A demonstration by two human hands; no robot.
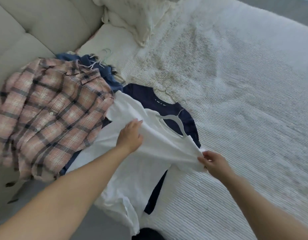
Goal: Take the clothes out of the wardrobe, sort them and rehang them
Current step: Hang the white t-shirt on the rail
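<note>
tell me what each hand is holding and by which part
Both hold the white t-shirt. The left hand grips its left shoulder area; the right hand pinches the end of its right sleeve. A white hanger sits in the neck.

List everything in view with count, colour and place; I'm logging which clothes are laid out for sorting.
white T-shirt: one, white, on the navy top
white hanger: one, in the white T-shirt's neck
navy top: one, dark blue, under the white T-shirt
plaid shirt: one, pink-grey, left
denim garment: one, blue, behind the plaid shirt
bedspread: white, ribbed
pillow: cream, top
left hand: holding the T-shirt's shoulder
right hand: pinching its sleeve
</note>
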